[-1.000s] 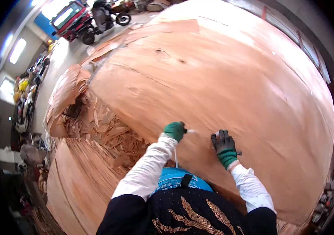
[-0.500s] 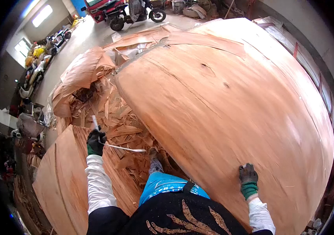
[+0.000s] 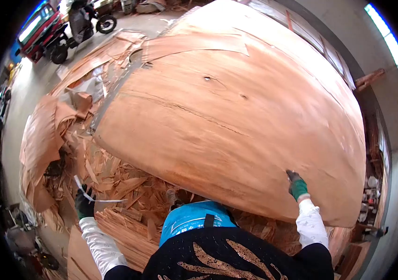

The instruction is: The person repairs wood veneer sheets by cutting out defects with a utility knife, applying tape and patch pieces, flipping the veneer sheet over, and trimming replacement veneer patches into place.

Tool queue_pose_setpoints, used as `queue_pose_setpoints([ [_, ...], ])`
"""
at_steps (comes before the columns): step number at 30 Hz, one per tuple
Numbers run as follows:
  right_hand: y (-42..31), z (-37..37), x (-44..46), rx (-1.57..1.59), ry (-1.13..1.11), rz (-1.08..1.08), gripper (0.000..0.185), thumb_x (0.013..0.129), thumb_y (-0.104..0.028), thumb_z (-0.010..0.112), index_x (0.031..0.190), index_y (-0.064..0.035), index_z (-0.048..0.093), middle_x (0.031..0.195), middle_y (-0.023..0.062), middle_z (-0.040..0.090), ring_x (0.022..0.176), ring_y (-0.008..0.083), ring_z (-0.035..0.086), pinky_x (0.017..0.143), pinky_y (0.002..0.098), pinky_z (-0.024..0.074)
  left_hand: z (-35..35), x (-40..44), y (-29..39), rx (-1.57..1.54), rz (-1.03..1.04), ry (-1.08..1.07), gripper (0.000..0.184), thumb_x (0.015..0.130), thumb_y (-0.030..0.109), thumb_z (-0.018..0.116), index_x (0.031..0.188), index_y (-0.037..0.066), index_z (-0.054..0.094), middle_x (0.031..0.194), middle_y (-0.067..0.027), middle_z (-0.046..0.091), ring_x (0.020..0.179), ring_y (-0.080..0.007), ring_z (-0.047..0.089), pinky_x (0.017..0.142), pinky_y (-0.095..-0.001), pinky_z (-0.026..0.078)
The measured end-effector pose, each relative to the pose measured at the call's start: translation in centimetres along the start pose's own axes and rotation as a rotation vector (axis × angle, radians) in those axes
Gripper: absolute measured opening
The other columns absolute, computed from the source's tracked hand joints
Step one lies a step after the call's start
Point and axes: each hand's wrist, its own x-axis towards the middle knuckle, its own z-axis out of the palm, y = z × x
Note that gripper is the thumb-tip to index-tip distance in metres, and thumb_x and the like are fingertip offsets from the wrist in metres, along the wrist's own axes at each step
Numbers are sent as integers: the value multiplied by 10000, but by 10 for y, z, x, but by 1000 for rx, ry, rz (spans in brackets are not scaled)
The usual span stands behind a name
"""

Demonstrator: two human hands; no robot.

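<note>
My left hand, in a dark glove with a green cuff, is closed around a thin white strip. The strip bends at the hand, one end pointing up and the other to the right. Below that hand lies a stack of wood veneer. On my other side, my right hand, gloved the same way, rests on a large pale-brown veneer sheet near its front right part. Its fingers are stretched forward over the surface. The sheet shows small knot holes and a long crack.
Torn veneer scraps cover the floor between the stacks. A crumpled veneer pile stands at the left. At the far left are a red vehicle and a motorbike. A wall runs along the right.
My view has turned to the right. My right hand has slid forward over the sheet, its fingers now more stretched out. The left hand still holds the white strip, out to the left.
</note>
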Motion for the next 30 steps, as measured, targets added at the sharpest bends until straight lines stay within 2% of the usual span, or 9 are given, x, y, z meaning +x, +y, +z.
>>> queue_pose_setpoints([
  [2,0,32,28,243,214,-360,492,780,-46,598,1264,-120,548,1103,145,634,1059,224,580,876,318,472,8,-5,11,10,63,79,383,942,376,529,1234,131,561,1216,-1,596,1123,-218,539,912,-429,435],
  [4,-94,24,39,556,-26,-220,378,795,-33,571,1168,-93,593,1032,132,652,956,257,613,837,321,481,-27,3,0,182,229,-38,362,936,369,545,1219,143,559,1152,37,614,1020,-210,567,856,-411,452],
  [5,-140,29,49,540,-21,-278,295,792,-74,588,1086,-80,612,999,147,654,932,290,616,815,356,488,-39,12,-2,-68,95,-11,338,935,375,548,1176,138,569,1094,17,626,960,-207,583,792,-386,473],
  [8,-257,42,68,119,115,-582,216,794,-233,628,924,-61,631,963,195,639,881,385,602,769,445,496,-5,-30,25,64,151,84,230,957,309,532,1037,107,608,909,-25,628,793,-194,582,654,-345,491],
  [11,-320,69,86,215,224,-653,264,826,-315,602,906,-69,652,958,215,632,894,409,593,772,464,495,21,-47,65,71,239,213,155,942,236,572,976,92,617,770,-17,596,665,-152,572,574,-294,481],
  [16,-312,67,72,134,-26,-407,281,856,-339,583,929,-81,667,960,209,649,894,385,619,769,458,502,52,-46,114,196,354,213,158,898,173,629,1028,82,620,790,-49,622,661,-162,610,563,-280,523],
  [20,-304,78,71,96,82,-431,279,827,-325,607,916,-66,660,938,198,650,888,384,612,765,458,496,17,18,132,347,282,228,149,884,115,620,1025,65,625,788,-105,651,616,-177,628,512,-292,527],
  [26,-316,76,80,-47,32,-301,279,809,-321,617,867,-50,650,972,202,645,912,386,607,766,461,493,86,168,173,796,-9,-110,234,861,181,665,960,-29,639,744,-144,657,589,-203,642,507,-314,542],
  [30,-351,58,85,-209,-60,-180,295,792,-339,631,867,-56,661,923,221,632,857,407,602,717,459,493,173,254,200,991,-137,-597,223,869,186,620,934,-24,658,753,-123,682,560,-192,648,520,-305,538],
])
